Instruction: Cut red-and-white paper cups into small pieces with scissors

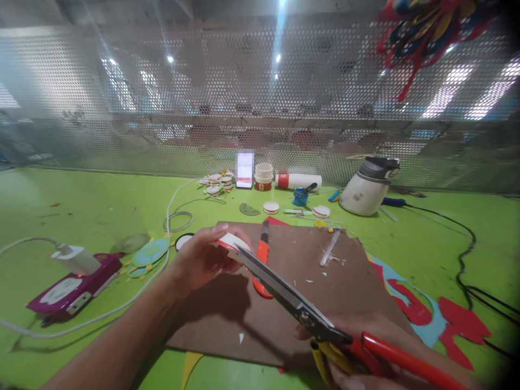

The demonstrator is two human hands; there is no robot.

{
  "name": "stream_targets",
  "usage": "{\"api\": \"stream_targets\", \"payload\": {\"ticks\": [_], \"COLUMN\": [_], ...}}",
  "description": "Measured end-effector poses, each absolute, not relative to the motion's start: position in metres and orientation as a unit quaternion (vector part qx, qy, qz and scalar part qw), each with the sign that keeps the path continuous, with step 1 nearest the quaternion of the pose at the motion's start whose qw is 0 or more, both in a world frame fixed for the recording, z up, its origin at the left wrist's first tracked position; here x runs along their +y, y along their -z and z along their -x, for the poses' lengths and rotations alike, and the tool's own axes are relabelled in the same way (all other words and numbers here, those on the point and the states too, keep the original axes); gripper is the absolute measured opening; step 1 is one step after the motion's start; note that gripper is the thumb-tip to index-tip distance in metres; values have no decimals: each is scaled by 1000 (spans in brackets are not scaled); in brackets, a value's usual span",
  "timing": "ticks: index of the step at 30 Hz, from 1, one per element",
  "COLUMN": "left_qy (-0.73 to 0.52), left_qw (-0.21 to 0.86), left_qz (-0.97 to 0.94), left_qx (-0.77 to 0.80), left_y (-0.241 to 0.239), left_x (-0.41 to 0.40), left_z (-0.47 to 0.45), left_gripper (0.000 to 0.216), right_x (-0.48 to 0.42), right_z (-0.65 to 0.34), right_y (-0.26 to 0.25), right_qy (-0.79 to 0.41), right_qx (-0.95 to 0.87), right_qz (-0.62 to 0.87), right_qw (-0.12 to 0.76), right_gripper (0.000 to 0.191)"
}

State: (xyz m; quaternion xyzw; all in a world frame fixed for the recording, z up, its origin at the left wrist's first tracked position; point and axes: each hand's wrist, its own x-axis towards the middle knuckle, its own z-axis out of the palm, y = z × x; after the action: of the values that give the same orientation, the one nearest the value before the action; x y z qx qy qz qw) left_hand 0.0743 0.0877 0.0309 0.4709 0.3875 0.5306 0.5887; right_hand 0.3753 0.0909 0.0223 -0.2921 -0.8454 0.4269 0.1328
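Note:
My left hand (203, 260) is closed on a small white and red paper piece (228, 241), held above a brown board (309, 281). My right hand (365, 352), at the lower right, grips red-handled scissors (292, 300). The blades point up and left, and their tips touch the paper piece. An orange utility knife (262, 260) lies on the board just behind the blades.
A green table (101, 206) holds a purple power strip (69, 290) with a white charger and cable on the left. Paper circles, cups (264, 176), a phone (245, 169), a glue bottle and a white kettle-like pot (368, 187) stand at the back. Red and blue paper cutouts (426, 311) lie right.

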Motion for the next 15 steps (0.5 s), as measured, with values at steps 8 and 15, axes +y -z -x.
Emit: {"api": "stream_targets", "payload": {"ticks": [8, 15], "left_qy": [-516, -510], "left_qw": [597, 604], "left_qz": [-496, -489], "left_qx": [362, 368], "left_y": [-29, -31], "left_x": [88, 87], "left_z": [-73, -74], "left_gripper": [53, 56], "right_x": [96, 94], "right_z": [-373, -382], "right_y": [-6, -18], "right_qy": [-470, -457], "right_qx": [-841, -834], "right_qz": [232, 279], "right_qw": [133, 128], "right_gripper": [46, 34]}}
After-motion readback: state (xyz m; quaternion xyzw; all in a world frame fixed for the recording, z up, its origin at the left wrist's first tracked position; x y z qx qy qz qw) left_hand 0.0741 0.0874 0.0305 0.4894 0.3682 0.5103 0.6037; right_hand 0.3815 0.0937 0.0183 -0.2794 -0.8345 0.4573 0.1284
